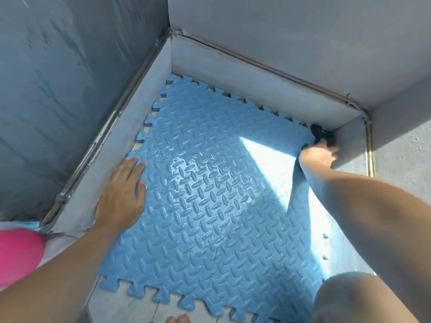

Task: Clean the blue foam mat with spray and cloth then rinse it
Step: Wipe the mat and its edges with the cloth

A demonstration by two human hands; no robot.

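Nearest the camera, toes (177, 319) show at the bottom edge on pale floor tiles (130, 306), and a bare knee (349, 297) sits at lower right. A pink object (19, 255), blurred, lies at the left edge; cannot tell what it is. The blue foam mat (210, 217) lies flat on the floor of a corner recess, its jigsaw-toothed near edge overlapping the tiles and its far edge just beside the low grey kerb (256, 78). The mat surface carries a raised diamond-plate pattern and looks wet and glossy around the middle. A bright patch of sunlight (268, 164) crosses the right part of the mat. The left hand (121, 194) rests palm down on the mat's left edge, fingers extended and spread flat, holding nothing. The right arm reaches across to the far right corner, where the right hand (321, 155) is motion-blurred; the fingers appear curled near a small dark object (318, 132) at the mat's corner, but cannot tell whether it is gripped or what it is. Beyond, grey walls (279, 31) meet at the corner, the left wall streaked with damp.
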